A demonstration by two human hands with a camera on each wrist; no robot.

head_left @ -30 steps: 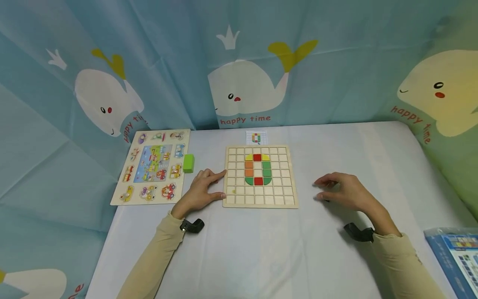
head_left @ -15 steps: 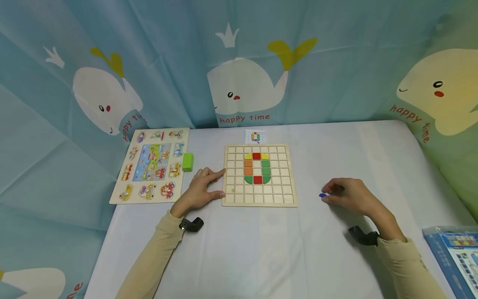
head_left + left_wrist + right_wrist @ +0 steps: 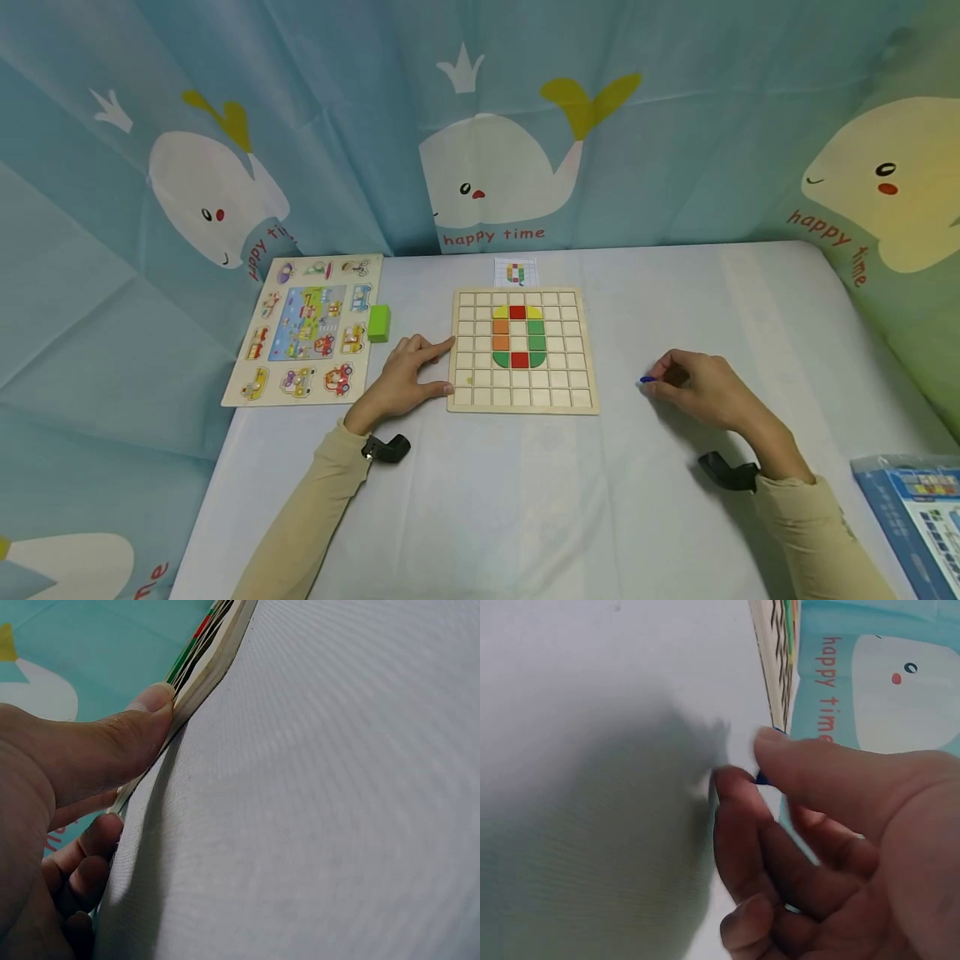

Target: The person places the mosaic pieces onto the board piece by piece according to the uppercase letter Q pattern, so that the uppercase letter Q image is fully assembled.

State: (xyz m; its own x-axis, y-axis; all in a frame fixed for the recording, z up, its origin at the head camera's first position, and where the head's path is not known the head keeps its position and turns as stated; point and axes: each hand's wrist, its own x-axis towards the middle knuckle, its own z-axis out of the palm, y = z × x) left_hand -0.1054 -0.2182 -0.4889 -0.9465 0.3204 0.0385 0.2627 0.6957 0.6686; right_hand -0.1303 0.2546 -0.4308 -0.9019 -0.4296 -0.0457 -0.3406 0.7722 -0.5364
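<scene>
A square wooden grid board lies on the table, with red, yellow, orange and green tiles forming a ring in its cells. My left hand touches the board's left edge with its thumb and index finger, the thumb lying against the rim in the left wrist view. To the right of the board, my right hand pinches a small blue piece between thumb and fingers, just above the cloth. The right wrist view shows only a sliver of the blue piece, mostly hidden by the thumb.
A small pattern card lies behind the grid board. At the left are a vehicle picture puzzle board and a green block at its right edge. A blue package sits at the right front. A whale-print curtain hangs behind the table.
My right hand has drawn slightly right, and the blue piece has come into sight between its fingertips, turning a little. My left hand stays at the board's edge.
</scene>
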